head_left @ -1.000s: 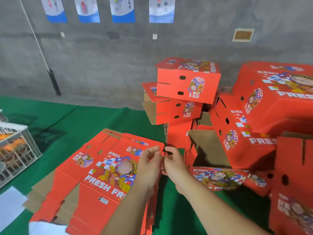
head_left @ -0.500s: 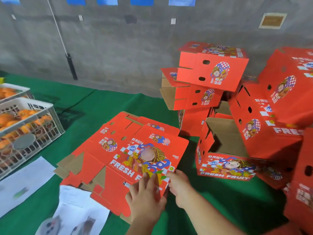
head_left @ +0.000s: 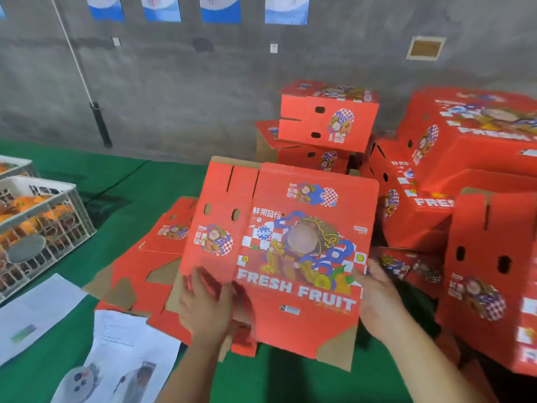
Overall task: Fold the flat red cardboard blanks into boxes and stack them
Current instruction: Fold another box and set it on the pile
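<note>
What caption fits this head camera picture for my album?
Both hands lift a flat red blank before stacked boxes.

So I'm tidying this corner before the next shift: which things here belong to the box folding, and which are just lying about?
Belongs to the job:
raised blank, held by left hand and right hand
flat blanks
folded boxes

Lying about:
crates of oranges
printed sheets
wall posters
</note>
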